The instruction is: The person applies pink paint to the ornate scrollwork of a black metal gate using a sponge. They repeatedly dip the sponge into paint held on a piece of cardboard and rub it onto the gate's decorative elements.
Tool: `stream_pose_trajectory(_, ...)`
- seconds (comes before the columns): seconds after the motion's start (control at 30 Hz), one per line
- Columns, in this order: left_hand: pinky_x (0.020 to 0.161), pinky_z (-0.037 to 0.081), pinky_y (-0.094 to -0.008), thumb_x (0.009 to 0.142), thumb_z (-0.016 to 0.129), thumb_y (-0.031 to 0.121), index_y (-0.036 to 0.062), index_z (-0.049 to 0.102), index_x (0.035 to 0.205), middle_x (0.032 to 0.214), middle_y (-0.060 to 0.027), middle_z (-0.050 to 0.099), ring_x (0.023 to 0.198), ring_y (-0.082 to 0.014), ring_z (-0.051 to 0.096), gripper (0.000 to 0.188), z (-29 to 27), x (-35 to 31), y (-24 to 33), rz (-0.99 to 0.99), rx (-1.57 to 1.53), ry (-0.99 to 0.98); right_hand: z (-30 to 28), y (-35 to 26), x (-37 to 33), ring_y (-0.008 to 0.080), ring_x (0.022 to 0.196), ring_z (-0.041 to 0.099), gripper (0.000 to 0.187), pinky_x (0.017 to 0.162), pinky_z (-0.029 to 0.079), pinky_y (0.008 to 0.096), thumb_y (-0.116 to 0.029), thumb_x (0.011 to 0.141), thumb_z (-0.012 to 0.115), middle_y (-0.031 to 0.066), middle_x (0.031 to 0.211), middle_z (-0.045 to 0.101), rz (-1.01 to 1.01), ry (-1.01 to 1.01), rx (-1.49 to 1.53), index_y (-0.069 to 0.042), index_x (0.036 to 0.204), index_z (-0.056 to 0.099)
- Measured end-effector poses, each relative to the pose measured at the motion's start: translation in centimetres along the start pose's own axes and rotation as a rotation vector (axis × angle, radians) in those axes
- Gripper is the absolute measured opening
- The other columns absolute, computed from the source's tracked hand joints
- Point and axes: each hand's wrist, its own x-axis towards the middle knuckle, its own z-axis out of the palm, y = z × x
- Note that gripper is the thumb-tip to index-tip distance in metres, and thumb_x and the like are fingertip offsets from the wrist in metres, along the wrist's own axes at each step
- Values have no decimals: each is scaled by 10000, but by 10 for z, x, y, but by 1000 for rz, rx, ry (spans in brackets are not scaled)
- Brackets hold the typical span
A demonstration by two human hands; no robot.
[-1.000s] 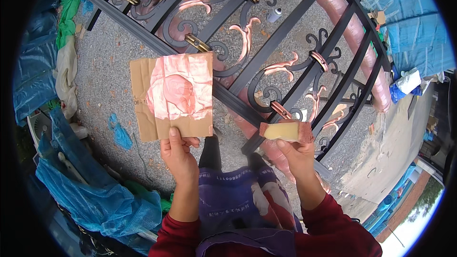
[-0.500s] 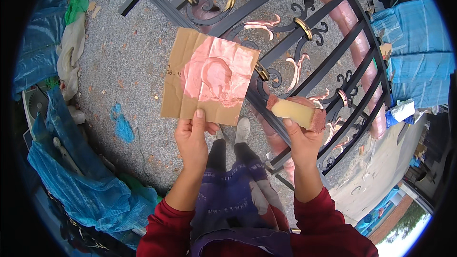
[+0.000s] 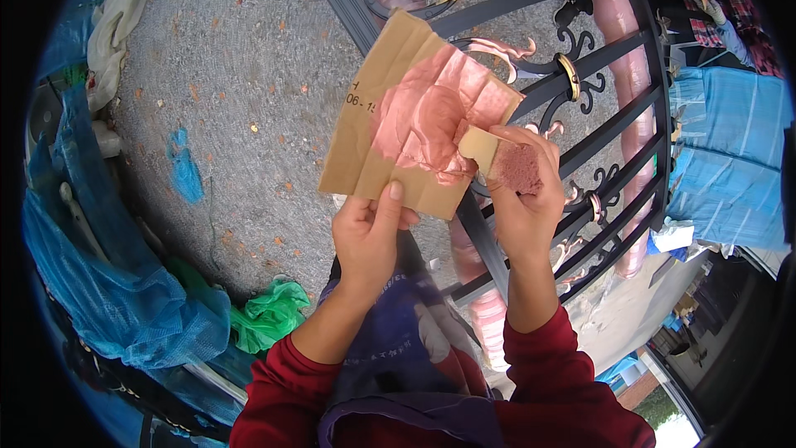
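My left hand (image 3: 371,228) pinches the lower edge of a creased piece of brown cardboard (image 3: 365,149) smeared with wet copper-pink paint. My right hand (image 3: 522,191) grips a small yellow sponge (image 3: 479,148) with a pink-stained face, and its corner touches the painted patch on the cardboard. Both hands are held up above a black wrought-iron gate (image 3: 531,58) lying flat, whose scrolls and leaves carry copper and gold paint.
Rough grey concrete ground (image 3: 232,75) lies to the left with paint specks and a blue scrap (image 3: 184,170). Blue plastic sheeting (image 3: 108,290) and a green bag (image 3: 267,315) sit at lower left. Pink pipes (image 3: 618,41) run under the gate; blue cloth (image 3: 730,149) is at right.
The right hand has brought the sponge from beside the cardboard onto its painted patch. The cardboard has moved up and to the right over the gate, and the view has shifted.
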Motion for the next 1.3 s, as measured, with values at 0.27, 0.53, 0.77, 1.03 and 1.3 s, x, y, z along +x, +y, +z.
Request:
stream_pose_trajectory(0.27,598,482,-227,989,583,184,-38,619,1079,792,-78,667,671,-106,629,242,0,2,-8,8,7,20,-6,3,16,310,966,559,328,891,433,363,-1,700,681,104,1021,667,-73,-135,-74,-23,1027,681)
stream_pose_trajectory(0.53,573,479,-233,1004,556,220,-15,610,1048,791,-82,667,617,-103,605,246,-21,13,-4,56,51,141,-38,30,15,254,971,558,263,887,433,335,-27,766,698,99,1034,659,123,-145,91,-8,1027,670)
stream_pose_trajectory(0.77,563,480,-239,1011,536,264,-24,601,1041,783,-89,661,614,-115,603,297,-65,21,-10,120,61,361,-37,46,55,276,999,545,282,897,432,368,-42,810,688,115,1036,647,-26,-301,-134,-6,1088,652)
stream_pose_trajectory(1.03,559,476,-237,1013,530,262,-27,604,1054,747,-78,653,608,-114,598,302,-63,12,-14,101,20,335,-19,37,78,317,880,506,296,822,375,382,-13,752,659,99,949,616,-367,-539,-427,-45,1046,653)
stream_pose_trajectory(1.3,556,485,-244,1007,544,269,-25,604,1052,764,-83,658,602,-117,601,303,-72,14,-16,100,21,352,-8,30,93,333,882,509,253,799,386,402,-24,769,669,104,916,605,-432,-573,-405,-49,1020,658)
